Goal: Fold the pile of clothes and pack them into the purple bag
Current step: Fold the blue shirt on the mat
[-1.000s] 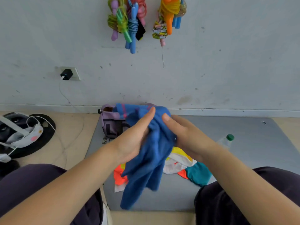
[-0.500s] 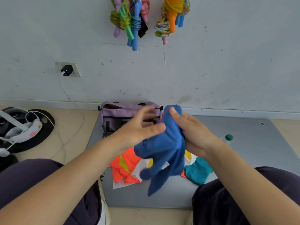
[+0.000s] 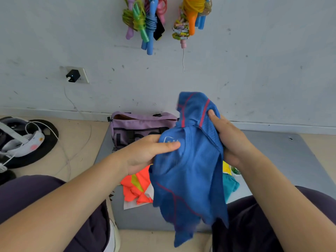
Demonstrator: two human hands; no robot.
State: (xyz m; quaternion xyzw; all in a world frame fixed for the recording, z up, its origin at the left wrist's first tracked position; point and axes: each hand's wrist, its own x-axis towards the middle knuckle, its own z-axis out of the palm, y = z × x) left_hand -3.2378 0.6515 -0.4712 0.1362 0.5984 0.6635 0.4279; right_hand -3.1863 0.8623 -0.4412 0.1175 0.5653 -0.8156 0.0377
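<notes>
Holding item one, a blue garment with thin red seam lines and a small white logo, both hands keep it raised above the grey mat. Left hand: thumb laid across the front of the cloth by the logo, remaining fingers hidden behind the fabric, so it pinches the garment's left side. Right hand: thumb up on the red-striped upper part, fingers curled round a bunched fold at the garment's right side. Lower part of the garment hangs loose, reaching past the mat's near edge, between the person's dark-clad knees.

Item two, purple bag: stands at the mat's far left corner against the wall, top open, dark lettering on its side, partly covered by the left hand and the garment.

Item three, pile of clothes: lies on the mat below the raised garment; orange piece with a yellow patch and white edge on the left, teal piece on the right, just beside a green bottle cap.

Sundries: bundles of coloured skipping ropes hanging on the wall; black charger in a wall socket with a cable running down; white headset on a black round pad on the floor, left of the mat.
</notes>
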